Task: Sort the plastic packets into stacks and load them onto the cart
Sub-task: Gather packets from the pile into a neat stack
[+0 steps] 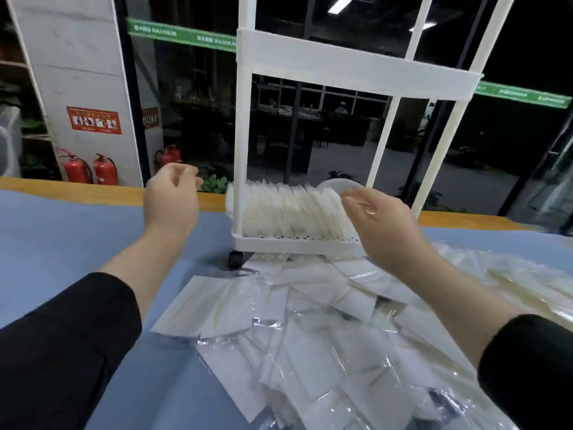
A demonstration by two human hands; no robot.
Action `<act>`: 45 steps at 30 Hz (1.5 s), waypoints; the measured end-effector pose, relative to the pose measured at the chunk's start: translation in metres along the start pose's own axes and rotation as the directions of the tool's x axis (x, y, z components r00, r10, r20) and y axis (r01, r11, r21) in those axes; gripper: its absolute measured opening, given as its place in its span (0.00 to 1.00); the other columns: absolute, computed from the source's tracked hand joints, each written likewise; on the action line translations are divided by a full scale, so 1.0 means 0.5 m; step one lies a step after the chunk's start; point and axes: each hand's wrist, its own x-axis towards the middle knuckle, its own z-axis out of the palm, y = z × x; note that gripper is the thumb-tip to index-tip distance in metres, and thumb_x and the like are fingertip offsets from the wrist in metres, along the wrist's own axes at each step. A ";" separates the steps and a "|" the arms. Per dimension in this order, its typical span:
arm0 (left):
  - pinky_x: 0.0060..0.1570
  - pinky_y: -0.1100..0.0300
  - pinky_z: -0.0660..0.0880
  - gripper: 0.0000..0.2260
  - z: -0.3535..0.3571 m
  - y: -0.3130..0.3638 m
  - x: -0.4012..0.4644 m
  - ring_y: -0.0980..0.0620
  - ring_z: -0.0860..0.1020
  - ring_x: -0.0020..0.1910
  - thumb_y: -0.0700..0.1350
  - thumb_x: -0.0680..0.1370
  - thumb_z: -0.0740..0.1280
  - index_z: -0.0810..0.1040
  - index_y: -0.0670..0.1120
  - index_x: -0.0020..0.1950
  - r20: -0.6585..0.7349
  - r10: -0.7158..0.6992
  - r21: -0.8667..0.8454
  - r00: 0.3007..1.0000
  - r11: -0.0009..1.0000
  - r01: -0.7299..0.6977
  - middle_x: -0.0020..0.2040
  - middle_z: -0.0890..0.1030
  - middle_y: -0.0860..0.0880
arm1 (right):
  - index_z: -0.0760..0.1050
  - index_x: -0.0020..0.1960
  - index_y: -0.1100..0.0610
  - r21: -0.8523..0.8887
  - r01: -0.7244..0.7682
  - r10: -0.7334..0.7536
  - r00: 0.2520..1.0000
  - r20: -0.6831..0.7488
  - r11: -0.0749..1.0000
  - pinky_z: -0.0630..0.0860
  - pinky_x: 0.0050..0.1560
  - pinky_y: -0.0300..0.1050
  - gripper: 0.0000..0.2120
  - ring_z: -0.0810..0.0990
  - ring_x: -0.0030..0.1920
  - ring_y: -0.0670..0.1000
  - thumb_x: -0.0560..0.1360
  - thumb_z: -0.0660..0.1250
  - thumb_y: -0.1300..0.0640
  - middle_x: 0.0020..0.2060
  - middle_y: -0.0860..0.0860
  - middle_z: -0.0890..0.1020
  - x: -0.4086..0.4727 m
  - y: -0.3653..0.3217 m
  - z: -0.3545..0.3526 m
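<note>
Head view shows a blue-covered bench (pixel 77 231) filling the lower frame, with a white wheeled cart (pixel 353 66) standing on it at centre. A big loose heap of plastic packets (pixel 310 330) sprawls over the lower centre and right of the frame, overlapping at all angles; they are flat, clear-fronted sleeves with white inserts, glossy and likely slippery. On the cart's bottom shelf (pixel 294 243) a row of packets (pixel 291 209) stands on edge, packed side by side and leaning slightly, filling most of the shelf width.

Both hands hover above the bench near that shelf. The left hand (pixel 172 197) sits left of the cart in the middle of the frame, fingers loosely curled and holding nothing. The right hand (pixel 379 221) is at the right end of the standing row, palm turned inward, fingers spread fairly wide; whether it touches the last packet I cannot tell.

Judging by this, a batch seems just loaded and the hands are free. Much of the heap is left, so the next move calls for reaching down, gathering like packets, squaring them into a stack and carrying it to the cart.
</note>
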 end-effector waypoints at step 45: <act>0.58 0.65 0.64 0.15 -0.085 0.039 -0.326 0.58 0.71 0.65 0.53 0.84 0.60 0.74 0.58 0.71 0.589 -0.044 0.514 0.807 0.791 -0.332 0.70 0.72 0.62 | 0.72 0.71 0.45 -0.283 0.290 -0.156 0.896 0.416 0.914 0.70 0.61 0.46 0.21 0.75 0.66 0.50 0.82 0.58 0.39 0.67 0.44 0.77 -0.070 -0.070 0.025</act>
